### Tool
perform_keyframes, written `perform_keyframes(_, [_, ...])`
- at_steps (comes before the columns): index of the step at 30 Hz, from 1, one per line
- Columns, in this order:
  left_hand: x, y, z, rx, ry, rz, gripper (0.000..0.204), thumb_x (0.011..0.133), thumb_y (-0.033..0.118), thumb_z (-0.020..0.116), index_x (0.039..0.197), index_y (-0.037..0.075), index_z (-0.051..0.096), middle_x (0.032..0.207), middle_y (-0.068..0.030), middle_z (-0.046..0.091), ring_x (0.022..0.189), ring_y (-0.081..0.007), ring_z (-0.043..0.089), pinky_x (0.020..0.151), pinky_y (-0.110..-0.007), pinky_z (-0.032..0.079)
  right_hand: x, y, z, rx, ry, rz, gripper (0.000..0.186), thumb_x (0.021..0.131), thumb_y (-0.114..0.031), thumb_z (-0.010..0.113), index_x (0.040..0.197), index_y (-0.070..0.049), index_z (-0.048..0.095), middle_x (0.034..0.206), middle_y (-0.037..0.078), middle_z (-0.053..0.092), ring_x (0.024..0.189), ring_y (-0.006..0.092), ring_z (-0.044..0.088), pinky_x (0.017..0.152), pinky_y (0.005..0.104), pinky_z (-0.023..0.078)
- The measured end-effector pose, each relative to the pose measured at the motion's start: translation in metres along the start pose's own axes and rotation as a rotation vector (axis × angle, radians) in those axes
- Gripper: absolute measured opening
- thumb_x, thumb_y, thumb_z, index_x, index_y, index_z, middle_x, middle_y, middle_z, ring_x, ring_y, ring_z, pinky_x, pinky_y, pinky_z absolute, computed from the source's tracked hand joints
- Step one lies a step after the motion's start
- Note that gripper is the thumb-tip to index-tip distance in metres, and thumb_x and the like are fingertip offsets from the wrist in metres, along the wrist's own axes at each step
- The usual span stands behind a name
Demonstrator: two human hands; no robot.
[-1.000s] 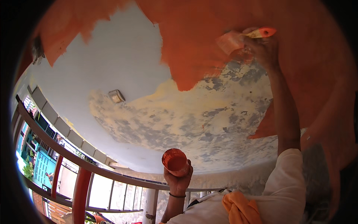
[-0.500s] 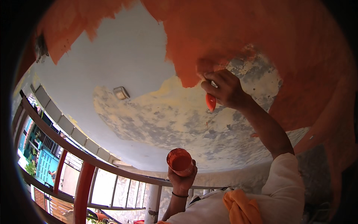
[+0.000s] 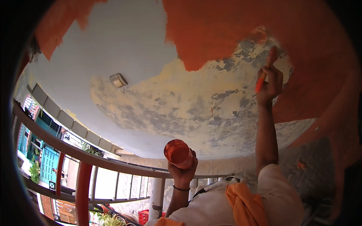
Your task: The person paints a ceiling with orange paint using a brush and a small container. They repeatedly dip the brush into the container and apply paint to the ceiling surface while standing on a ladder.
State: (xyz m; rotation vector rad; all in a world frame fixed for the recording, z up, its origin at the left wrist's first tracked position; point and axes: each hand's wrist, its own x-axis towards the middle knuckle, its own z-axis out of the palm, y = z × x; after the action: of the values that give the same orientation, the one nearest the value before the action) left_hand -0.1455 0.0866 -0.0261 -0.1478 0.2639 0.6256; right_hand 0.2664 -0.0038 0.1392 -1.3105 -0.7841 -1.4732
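My right hand (image 3: 272, 83) is raised with its fingers closed round the red handle of a paintbrush (image 3: 261, 83). The bristle end points up at a patchy grey and cream area (image 3: 241, 86) on the pale painted surface, close to the border of wet-looking orange paint (image 3: 211, 34). Whether the bristles touch the surface is hard to tell. Lower down, my left hand (image 3: 182, 174) grips a paint-smeared cup (image 3: 178, 153) from below and the side. Its mouth is tilted toward view, and orange paint shows inside.
A small boxy fixture (image 3: 118, 80) sits on the unpainted surface. A curved brown railing (image 3: 109, 162) with a red post (image 3: 83, 192) runs along the left and below. Beyond it are a turquoise gate (image 3: 49, 164), a red crate (image 3: 143, 216) and plants. An orange cloth (image 3: 247, 205) hangs over my shirt.
My right hand has swung right and slightly up with the brush, from the orange patch's lower edge to its right side. The cup in my left hand has shifted slightly up and left.
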Motion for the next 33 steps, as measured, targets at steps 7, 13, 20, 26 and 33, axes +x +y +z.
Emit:
perform_keyframes(7, [-0.005, -0.006, 0.007, 0.034, -0.011, 0.048, 0.056, 0.096, 0.051, 0.065, 0.139, 0.016, 0.066, 0.136, -0.0099, 0.069, 0.126, -0.0367, 0.063, 0.101, -0.051, 0.056, -0.042, -0.14, 0.021, 0.695, -0.267, 0.017, 0.028, 0.09, 0.002, 0.084, 0.111, -0.012, 0.07, 0.115, 0.016, 0.075, 0.099, 0.0276, 0.079, 0.078, 0.0354, 0.065])
perform_keyframes(13, [-0.004, 0.006, 0.008, 0.04, -0.008, 0.059, 0.058, 0.096, 0.051, 0.063, 0.141, 0.014, 0.065, 0.135, -0.0119, 0.069, 0.128, -0.0365, 0.062, 0.102, -0.051, 0.056, -0.054, -0.13, 0.068, 0.964, -0.308, 0.285, 0.023, 0.089, 0.005, 0.082, 0.105, -0.008, 0.071, 0.109, 0.012, 0.076, 0.094, 0.0242, 0.077, 0.08, 0.0335, 0.062])
perform_keyframes(20, [0.001, 0.002, 0.01, 0.04, -0.012, 0.063, 0.061, 0.094, 0.05, 0.064, 0.141, 0.011, 0.064, 0.135, -0.0144, 0.068, 0.129, -0.0353, 0.061, 0.101, -0.05, 0.057, -0.043, -0.064, 0.042, 0.882, -0.305, 0.382, 0.016, 0.098, 0.004, 0.077, 0.109, -0.003, 0.068, 0.114, 0.014, 0.076, 0.097, 0.0134, 0.073, 0.082, 0.0293, 0.062])
perform_keyframes(26, [0.004, -0.008, 0.016, 0.035, -0.021, 0.035, 0.063, 0.093, 0.053, 0.068, 0.141, 0.011, 0.064, 0.136, -0.0168, 0.066, 0.131, -0.0358, 0.06, 0.102, -0.049, 0.057, -0.04, -0.025, 0.022, 0.829, -0.234, 0.453, 0.014, 0.096, 0.002, 0.08, 0.107, -0.003, 0.071, 0.109, 0.01, 0.077, 0.093, 0.0126, 0.074, 0.079, 0.0278, 0.062])
perform_keyframes(33, [0.011, -0.012, 0.01, 0.027, -0.023, 0.024, 0.064, 0.094, 0.054, 0.069, 0.141, 0.011, 0.064, 0.136, -0.0188, 0.065, 0.131, -0.0367, 0.059, 0.102, -0.049, 0.057, -0.035, -0.01, -0.016, 0.621, -0.122, 0.343, 0.02, 0.096, 0.006, 0.079, 0.112, -0.003, 0.071, 0.118, 0.017, 0.076, 0.104, 0.0205, 0.075, 0.088, 0.0317, 0.062])
